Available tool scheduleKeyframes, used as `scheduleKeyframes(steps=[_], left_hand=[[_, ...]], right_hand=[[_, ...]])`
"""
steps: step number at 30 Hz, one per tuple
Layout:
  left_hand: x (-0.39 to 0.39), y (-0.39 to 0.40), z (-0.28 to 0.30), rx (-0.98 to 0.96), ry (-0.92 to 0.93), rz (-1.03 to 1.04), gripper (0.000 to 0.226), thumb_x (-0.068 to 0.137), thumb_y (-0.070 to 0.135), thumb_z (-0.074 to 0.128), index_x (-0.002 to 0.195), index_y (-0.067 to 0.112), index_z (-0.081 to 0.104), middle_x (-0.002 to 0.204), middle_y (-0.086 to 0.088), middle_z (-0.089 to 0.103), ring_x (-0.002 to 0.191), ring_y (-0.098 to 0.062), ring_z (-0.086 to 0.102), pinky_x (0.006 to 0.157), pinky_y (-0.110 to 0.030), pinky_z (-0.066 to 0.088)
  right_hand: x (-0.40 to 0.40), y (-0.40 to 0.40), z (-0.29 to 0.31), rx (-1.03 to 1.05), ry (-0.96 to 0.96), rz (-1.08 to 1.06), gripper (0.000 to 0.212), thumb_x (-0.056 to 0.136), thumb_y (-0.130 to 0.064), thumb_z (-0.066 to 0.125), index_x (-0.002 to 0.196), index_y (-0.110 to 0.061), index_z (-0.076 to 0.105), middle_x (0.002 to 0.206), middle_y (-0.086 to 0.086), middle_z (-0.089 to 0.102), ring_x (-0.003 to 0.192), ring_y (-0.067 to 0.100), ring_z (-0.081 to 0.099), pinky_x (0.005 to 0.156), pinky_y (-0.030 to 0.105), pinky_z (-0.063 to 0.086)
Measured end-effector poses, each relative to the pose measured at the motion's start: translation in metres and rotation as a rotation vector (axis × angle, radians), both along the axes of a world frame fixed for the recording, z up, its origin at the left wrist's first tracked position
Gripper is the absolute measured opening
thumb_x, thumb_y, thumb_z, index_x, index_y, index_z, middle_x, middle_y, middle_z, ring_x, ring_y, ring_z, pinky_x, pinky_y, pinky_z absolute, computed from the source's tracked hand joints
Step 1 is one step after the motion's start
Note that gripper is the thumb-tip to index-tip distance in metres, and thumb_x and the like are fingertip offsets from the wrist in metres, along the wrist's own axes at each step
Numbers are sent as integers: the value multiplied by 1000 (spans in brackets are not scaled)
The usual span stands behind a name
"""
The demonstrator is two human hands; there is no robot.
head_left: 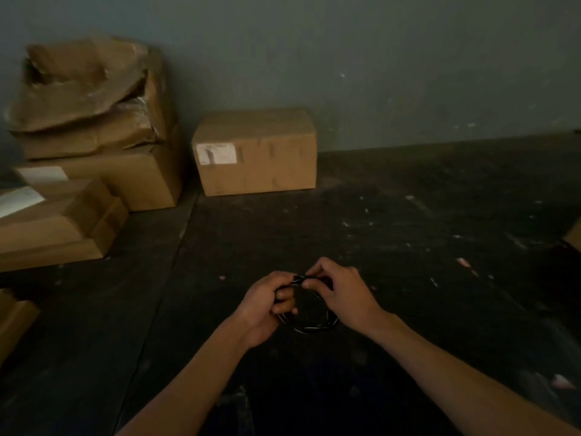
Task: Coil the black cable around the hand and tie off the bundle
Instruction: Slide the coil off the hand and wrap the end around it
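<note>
Dim storeroom, dark scuffed floor [393,215] against a grey-green wall [377,58]: a person's left hand [267,305] closes around one side of a coiled black cable [309,327], fingers curled through the loops. Just beside it, the right hand [341,292] pinches the top of the same bundle between thumb and fingertips. Below both grips the coil hangs in a loose ring. Well beyond the hands stands a sealed cardboard box [256,152], with crumpled stacked cartons [91,127] farther left.

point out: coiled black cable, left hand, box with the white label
coiled black cable [309,328]: head view, lower arc of the loop.
left hand [267,305]: head view, back of the hand.
box with the white label [270,158]: head view, front face.
</note>
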State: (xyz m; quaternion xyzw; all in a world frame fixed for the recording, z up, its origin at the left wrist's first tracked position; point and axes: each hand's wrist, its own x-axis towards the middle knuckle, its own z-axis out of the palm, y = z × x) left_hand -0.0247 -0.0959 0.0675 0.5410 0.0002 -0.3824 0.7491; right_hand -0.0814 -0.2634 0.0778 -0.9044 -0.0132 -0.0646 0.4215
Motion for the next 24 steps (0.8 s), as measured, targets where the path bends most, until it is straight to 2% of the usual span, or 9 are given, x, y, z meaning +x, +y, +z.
scheduleKeyframes(steps=[3, 7, 11, 14, 16, 18, 21, 24], left_hand=[[-11, -7, -20, 160, -40, 14, 10, 97, 21, 54, 95, 13, 59, 54, 6, 44, 45, -8, 39, 58, -30, 42], [-20, -14, -39, 291, -89, 8, 11, 97, 21, 54, 92, 15, 61, 61, 3, 47, 53, -11, 44, 60, -31, 44], [-19, -16, -48, 382, -148, 11, 11, 99, 19, 52, 92, 14, 59, 59, 3, 43, 54, -11, 41, 61, -31, 43], [-16, -16, -53, 413, -175, 28, 11, 98, 18, 51, 91, 13, 58, 57, 3, 41, 51, -10, 39, 58, -30, 42], [-15, -17, -57, 427, -165, 35, 12, 98, 18, 51, 90, 13, 59, 56, 3, 42, 51, -11, 39, 57, -30, 42], [-14, -16, -61, 436, -144, 34, 13, 98, 18, 50, 91, 14, 60, 58, 2, 43, 53, -12, 41, 59, -30, 42], [-12, -15, -65, 431, -108, 38, 13, 99, 18, 49, 92, 15, 60, 63, -1, 45, 57, -13, 43, 61, -32, 42], [-11, -13, -64, 412, -84, 29, 13, 99, 18, 48, 95, 14, 60, 65, -2, 46, 57, -14, 43, 60, -31, 41]], right_hand=[[-13, -7, -17, 50, 108, -2, 6, 92, -27, 63, 98, -28, 62, 95, -10, 69, 91, 0, 64, 83, 27, 54], [-33, -27, -33, 50, 257, -79, 14, 96, -31, 57, 107, -27, 63, 98, -13, 66, 91, -3, 62, 78, 19, 49], [-50, -56, -53, -163, 460, -214, 22, 93, -30, 61, 114, -24, 59, 115, 0, 61, 105, 14, 61, 90, 32, 51], [-65, -70, -59, -402, 688, -250, 31, 91, -41, 60, 117, -25, 55, 124, 6, 53, 112, 24, 56, 95, 43, 50], [-73, -74, -63, -552, 827, -240, 45, 88, -51, 59, 124, -24, 51, 131, 9, 48, 118, 30, 53, 96, 46, 48], [-79, -77, -69, -589, 926, -237, 61, 84, -55, 62, 133, -23, 44, 138, 11, 42, 122, 34, 52, 97, 47, 48], [-82, -80, -71, -500, 993, -209, 67, 83, -44, 70, 137, -21, 39, 141, 12, 40, 122, 32, 52, 100, 46, 47], [-80, -81, -69, -429, 945, -172, 47, 86, -26, 70, 127, -20, 47, 133, 10, 46, 111, 22, 56, 93, 37, 51]])
